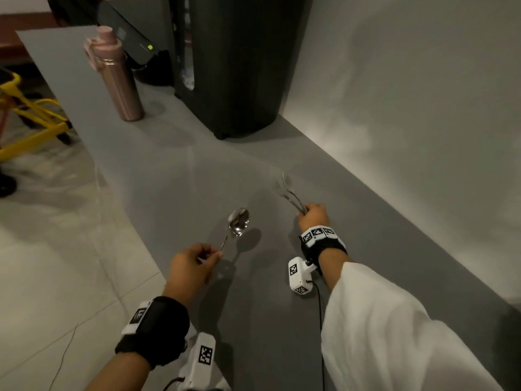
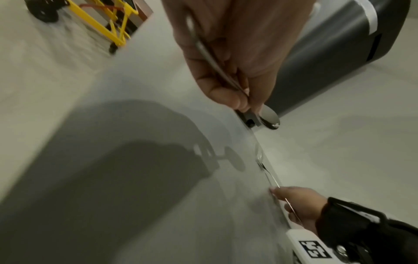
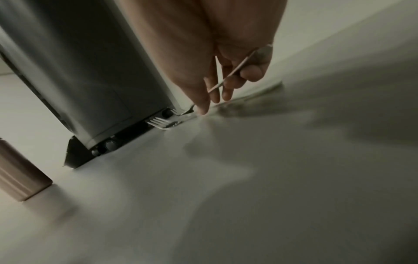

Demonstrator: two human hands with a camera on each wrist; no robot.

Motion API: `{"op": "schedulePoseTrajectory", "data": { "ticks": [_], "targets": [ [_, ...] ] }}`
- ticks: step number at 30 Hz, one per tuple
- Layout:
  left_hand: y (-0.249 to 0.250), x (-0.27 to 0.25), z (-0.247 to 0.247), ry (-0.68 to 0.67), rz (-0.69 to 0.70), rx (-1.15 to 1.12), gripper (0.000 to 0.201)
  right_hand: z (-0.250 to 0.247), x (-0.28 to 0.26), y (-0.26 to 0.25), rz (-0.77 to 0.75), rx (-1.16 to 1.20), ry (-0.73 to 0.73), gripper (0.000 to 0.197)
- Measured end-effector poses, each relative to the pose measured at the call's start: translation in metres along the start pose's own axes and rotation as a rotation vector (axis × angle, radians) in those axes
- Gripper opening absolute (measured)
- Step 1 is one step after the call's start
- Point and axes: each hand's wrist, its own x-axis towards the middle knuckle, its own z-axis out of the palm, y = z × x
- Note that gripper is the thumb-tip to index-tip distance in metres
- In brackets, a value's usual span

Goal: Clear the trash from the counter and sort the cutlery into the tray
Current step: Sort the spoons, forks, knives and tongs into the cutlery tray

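Note:
My left hand (image 1: 194, 263) pinches the handle of metal spoons (image 1: 239, 221), whose bowls hang just above the grey counter (image 1: 169, 179). In the left wrist view the spoon handle (image 2: 214, 62) runs between thumb and fingers, and a bowl (image 2: 270, 117) shows below them. My right hand (image 1: 313, 217) grips two forks (image 1: 284, 187) by their handles, tines pointing away toward the wall. In the right wrist view the fork tines (image 3: 160, 122) lie low by the counter, with the fingers (image 3: 212, 89) curled round a handle. No tray or trash shows.
A tall black appliance (image 1: 234, 66) stands at the back against the wall. A pink metal bottle (image 1: 118, 77) stands to its left. Left of the counter edge lies tiled floor with a yellow cart (image 1: 25, 114).

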Motion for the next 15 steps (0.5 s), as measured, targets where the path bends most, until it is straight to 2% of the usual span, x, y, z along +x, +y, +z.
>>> {"op": "schedulePoseTrajectory", "data": {
  "ticks": [5, 9, 10, 15],
  "targets": [
    [-0.002, 0.011, -0.018, 0.076, 0.02, 0.022, 0.018, 0.003, 0.004, 0.002, 0.062, -0.007, -0.021, 0.024],
    [0.007, 0.013, -0.005, 0.032, 0.047, -0.015, 0.01, -0.01, -0.013, 0.007, 0.11, -0.086, -0.075, 0.028],
    [0.011, 0.013, 0.001, 0.004, 0.064, -0.017, 0.004, -0.018, -0.023, 0.009, 0.122, -0.067, -0.079, 0.028],
    [0.035, 0.009, 0.042, -0.113, 0.178, -0.007, 0.013, -0.071, -0.11, 0.045, 0.2, 0.032, 0.056, 0.025]
  ]
}}
